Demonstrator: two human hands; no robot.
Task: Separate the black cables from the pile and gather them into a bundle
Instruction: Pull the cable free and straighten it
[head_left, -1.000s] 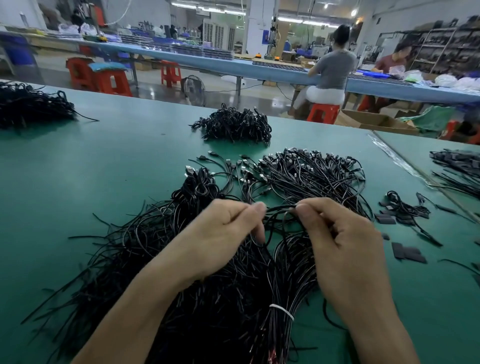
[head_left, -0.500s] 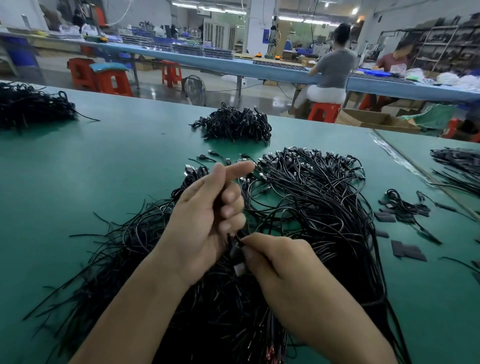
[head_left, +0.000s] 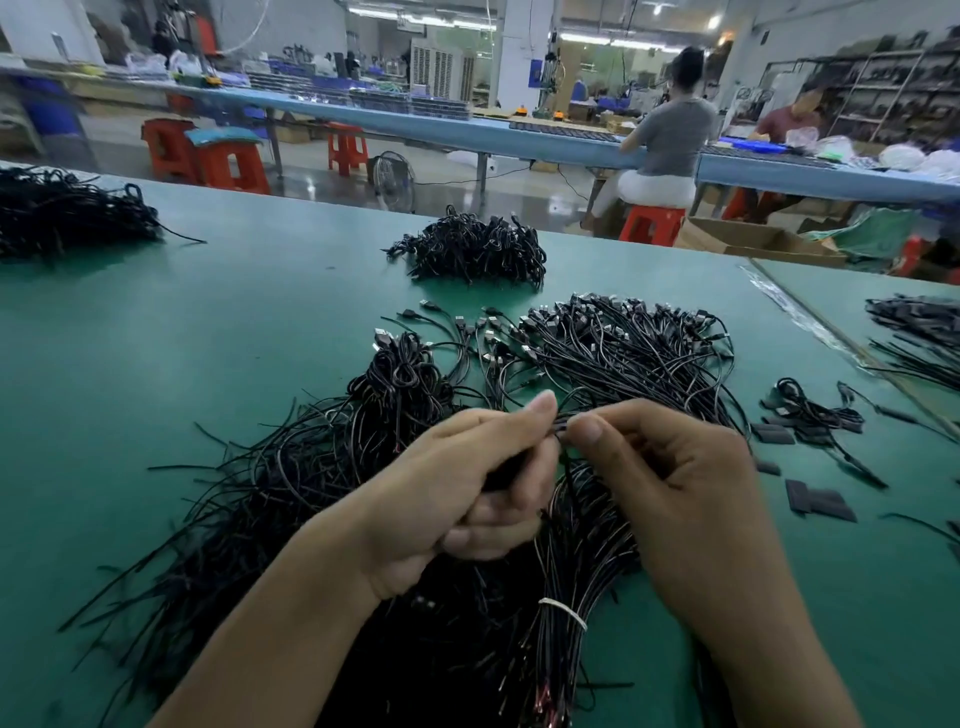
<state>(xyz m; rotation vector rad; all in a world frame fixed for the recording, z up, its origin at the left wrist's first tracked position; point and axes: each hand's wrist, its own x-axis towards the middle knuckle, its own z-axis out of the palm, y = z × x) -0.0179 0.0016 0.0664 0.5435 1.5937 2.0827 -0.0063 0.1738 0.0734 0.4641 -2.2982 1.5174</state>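
The left hand (head_left: 467, 493) curls its fingers round a clutch of thin black cables (head_left: 623, 358) lifted from the sprawling pile on the flat green table mat (head_left: 208, 338); the right hand (head_left: 670, 493) pinches one strand just beside the left thumb tip; between the wrists a sheaf of cables is cinched by a white band (head_left: 563, 613); a smaller tangled black heap (head_left: 467, 249) sits farther back; flat black rectangular pieces (head_left: 821, 504) lie to the right; beyond the table stand orange plastic stools (head_left: 228, 166), a long blue workbench (head_left: 519, 135) and a seated person in a grey top (head_left: 670, 135) under strip lights.
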